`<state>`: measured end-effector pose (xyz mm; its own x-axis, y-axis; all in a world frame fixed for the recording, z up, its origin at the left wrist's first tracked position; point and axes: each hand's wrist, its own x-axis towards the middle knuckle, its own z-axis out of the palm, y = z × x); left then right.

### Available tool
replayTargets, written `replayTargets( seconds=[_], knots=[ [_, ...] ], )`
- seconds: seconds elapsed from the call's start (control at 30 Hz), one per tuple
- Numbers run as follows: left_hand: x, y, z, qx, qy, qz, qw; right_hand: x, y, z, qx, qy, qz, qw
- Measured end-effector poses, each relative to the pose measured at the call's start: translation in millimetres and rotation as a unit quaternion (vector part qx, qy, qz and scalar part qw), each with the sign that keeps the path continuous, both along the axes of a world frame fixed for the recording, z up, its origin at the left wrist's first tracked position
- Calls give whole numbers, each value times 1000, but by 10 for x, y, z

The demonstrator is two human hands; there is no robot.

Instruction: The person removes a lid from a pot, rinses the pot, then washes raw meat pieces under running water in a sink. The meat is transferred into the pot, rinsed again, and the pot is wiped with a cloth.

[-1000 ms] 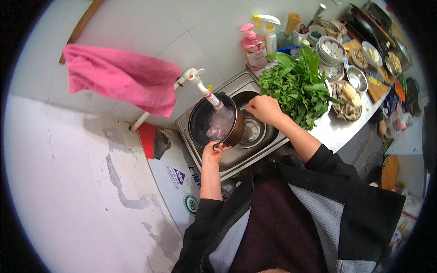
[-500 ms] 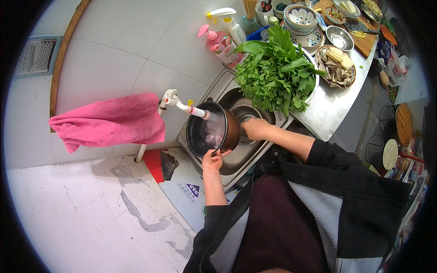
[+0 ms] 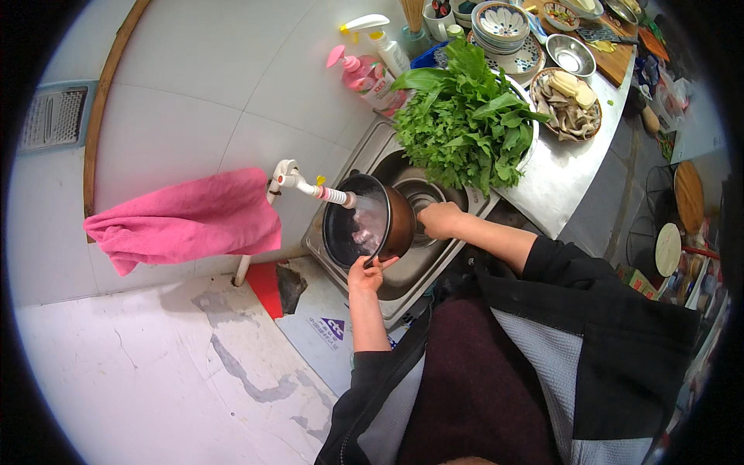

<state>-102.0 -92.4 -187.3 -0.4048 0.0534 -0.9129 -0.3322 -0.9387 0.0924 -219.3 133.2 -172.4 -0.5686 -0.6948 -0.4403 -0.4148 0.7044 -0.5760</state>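
Note:
A pot [image 3: 399, 225], dark inside and copper-brown outside, is tilted over the steel sink [image 3: 397, 298]. Pale pinkish pieces [image 3: 368, 232], perhaps meat, lie in it under water from the white tap [image 3: 337, 196]. My left hand [image 3: 368, 275] grips the pot at its near rim, thumb and fingers around the edge. Beside the pot's outer wall, my right hand [image 3: 440, 220] is closed low in the sink; its fingertips are partly hidden, and what they hold cannot be made out. Behind that hand a round metal bowl or basin [image 3: 422, 194] shows in the sink.
Leafy greens [image 3: 465, 116] heap in a white basin at the sink's far right. Past them stand a bowl of mushrooms [image 3: 570, 108], stacked bowls [image 3: 500, 27] and a steel bowl [image 3: 571, 54]. A pink soap bottle [image 3: 372, 81] and pink towel [image 3: 186, 217] are by the wall.
The whole view has shifted slightly. My hands keep about the same places at the pot; the right hand sits slightly farther from its wall. Water still runs in.

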Motion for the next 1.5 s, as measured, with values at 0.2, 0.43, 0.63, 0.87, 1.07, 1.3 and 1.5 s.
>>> replayTargets(
  seconds=[0.2, 0.43, 0.63, 0.87, 1.07, 1.3, 1.5],
  knots=[
    [14, -49, -65, 14, 21, -7, 1000, 27, 13, 19, 14, -8, 4, 1000],
    [9, -43, -79, 22, 31, -22, 999, 24, -14, 38, 6, -26, -25, 999],
    [21, -79, -98, 51, 39, -32, 997, 4, -49, -19, 10, -36, 5, 999],
    [11, -134, -203, 25, 25, -30, 999, -46, -98, -25, -64, 13, -37, 997],
    [13, -161, -284, 9, 3, -19, 1000, -228, -377, 364, -198, 188, -111, 955],
    [94, -300, -435, 46, 35, -49, 997, -896, -1436, 1237, -273, 354, -51, 893],
    [136, -473, -555, 98, -14, -52, 994, -859, -1724, 1311, -207, 370, -6, 906]
  ],
)
